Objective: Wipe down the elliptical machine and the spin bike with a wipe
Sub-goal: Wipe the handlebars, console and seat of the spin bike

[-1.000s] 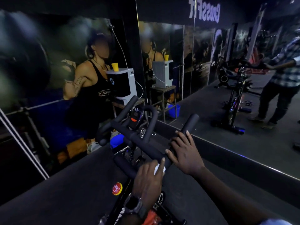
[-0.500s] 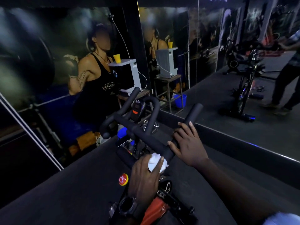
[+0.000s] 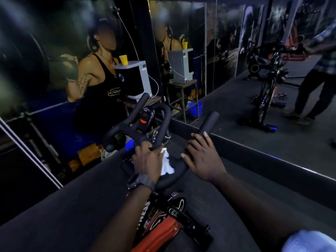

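Observation:
The spin bike's black handlebar (image 3: 161, 115) fills the middle of the head view, with a small console (image 3: 145, 116) at its centre and the red and black frame (image 3: 160, 231) below. My left hand (image 3: 148, 160), with a watch on the wrist, presses a crumpled white wipe (image 3: 166, 165) against the near crossbar beside the inner loop. My right hand (image 3: 201, 157) grips the base of the right handlebar horn (image 3: 209, 122). No elliptical machine is in sight.
A mirror wall (image 3: 236, 88) runs along the right, reflecting the bike and a standing person. A white appliance (image 3: 134, 79) with a yellow cup (image 3: 123, 60) stands ahead on a stand. A blue bucket (image 3: 196, 109) shows in the mirror. Dark floor (image 3: 54, 206) lies at left.
My left hand slid the wipe forward along the crossbar toward the inner loop. The view dropped and moved closer to the handlebar. My right hand kept its grip.

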